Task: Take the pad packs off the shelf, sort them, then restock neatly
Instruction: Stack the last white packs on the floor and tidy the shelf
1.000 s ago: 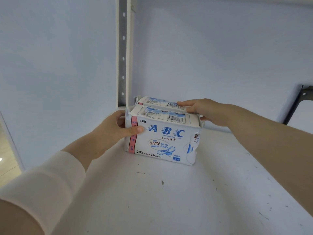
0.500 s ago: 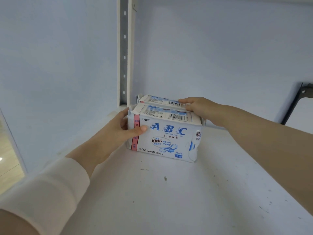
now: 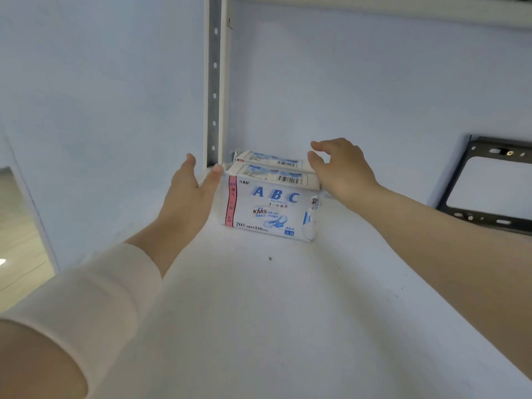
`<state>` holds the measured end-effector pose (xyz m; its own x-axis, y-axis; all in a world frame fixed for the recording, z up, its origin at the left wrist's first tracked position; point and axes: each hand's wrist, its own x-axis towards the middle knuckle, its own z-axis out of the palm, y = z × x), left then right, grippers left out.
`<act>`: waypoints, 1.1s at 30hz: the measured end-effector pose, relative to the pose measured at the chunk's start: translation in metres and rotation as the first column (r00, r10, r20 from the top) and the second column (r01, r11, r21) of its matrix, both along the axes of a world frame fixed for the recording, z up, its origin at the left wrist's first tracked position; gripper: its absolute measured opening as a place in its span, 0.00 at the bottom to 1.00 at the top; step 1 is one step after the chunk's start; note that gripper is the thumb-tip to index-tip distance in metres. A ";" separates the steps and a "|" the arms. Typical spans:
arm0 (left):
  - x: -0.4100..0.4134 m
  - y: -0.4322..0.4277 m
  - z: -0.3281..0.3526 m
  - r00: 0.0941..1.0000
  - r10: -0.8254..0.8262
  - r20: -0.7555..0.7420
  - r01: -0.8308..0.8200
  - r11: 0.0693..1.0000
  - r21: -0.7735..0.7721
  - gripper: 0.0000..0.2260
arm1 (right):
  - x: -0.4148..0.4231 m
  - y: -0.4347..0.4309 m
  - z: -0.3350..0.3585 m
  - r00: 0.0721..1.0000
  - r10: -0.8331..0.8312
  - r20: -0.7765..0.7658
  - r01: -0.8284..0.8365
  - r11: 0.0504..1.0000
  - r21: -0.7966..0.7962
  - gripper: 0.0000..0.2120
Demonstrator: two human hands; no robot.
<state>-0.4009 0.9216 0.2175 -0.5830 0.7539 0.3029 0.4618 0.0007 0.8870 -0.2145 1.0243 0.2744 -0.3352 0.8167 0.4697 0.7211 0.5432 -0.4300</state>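
While left hand [image 3: 187,197], right hand [image 3: 342,171] flank, glossy boxy pad pack [image 3: 270,210] stands.

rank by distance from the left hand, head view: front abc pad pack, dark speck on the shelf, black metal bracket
1. White-and-blue front ABC pad pack, by the left hand's thumb.
2. Small dark speck, down on the white shelf.
3. Black metal bracket, far right.

"ABC", "KMS", "320mm" on front pack [image 3: 270,210]
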 end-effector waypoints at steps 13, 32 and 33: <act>0.060 -0.144 0.026 0.975 -0.055 -0.217 0.044 0.998 -0.053 0.24 | 0.045 -0.174 0.000 0.989 -0.077 0.127 0.047 0.973 0.226 0.19; 0.073 -0.385 0.004 0.914 -0.269 -0.305 0.247 0.963 -0.110 0.24 | 0.055 -0.433 -0.059 0.997 -0.069 -0.035 0.070 0.997 0.033 0.19; 0.074 -0.396 -0.005 0.913 -0.273 -0.303 0.248 0.961 -0.119 0.24 | 0.056 -0.445 -0.070 0.997 -0.059 -0.040 0.060 0.998 0.027 0.18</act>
<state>-0.3274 0.5253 0.2127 -0.2472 0.8942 0.3732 0.7090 -0.0956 0.6987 -0.1588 0.5798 0.2045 -0.2676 0.8207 0.5048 0.7354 0.5124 -0.4433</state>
